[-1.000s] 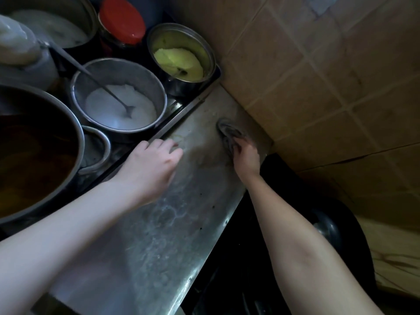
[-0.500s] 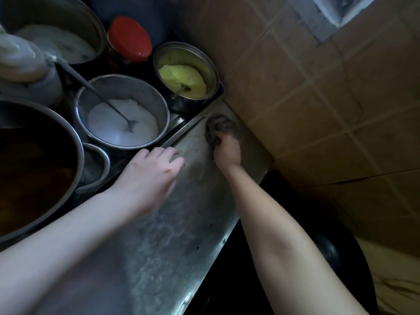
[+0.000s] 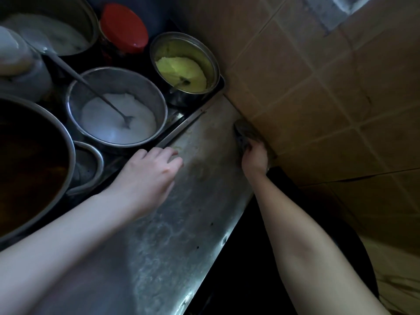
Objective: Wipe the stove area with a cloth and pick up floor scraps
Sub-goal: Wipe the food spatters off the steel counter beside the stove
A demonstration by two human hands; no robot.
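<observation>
Right hand [image 3: 254,156] grips crumpled cloth [image 3: 243,133].

Steel pot [image 3: 136,87], red-lidded jar [image 3: 123,28], tiled wall [image 3: 318,87]

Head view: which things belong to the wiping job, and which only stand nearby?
Job: cloth, right hand gripping it, steel counter, left hand.
Nearby: pot of white powder, pot of yellow paste, red-lidded jar, large pot.

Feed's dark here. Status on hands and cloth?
Right hand grips cloth on steel counter, against tiled wall. Left hand open, at counter's stove edge. White-filled pot beside it.
</observation>
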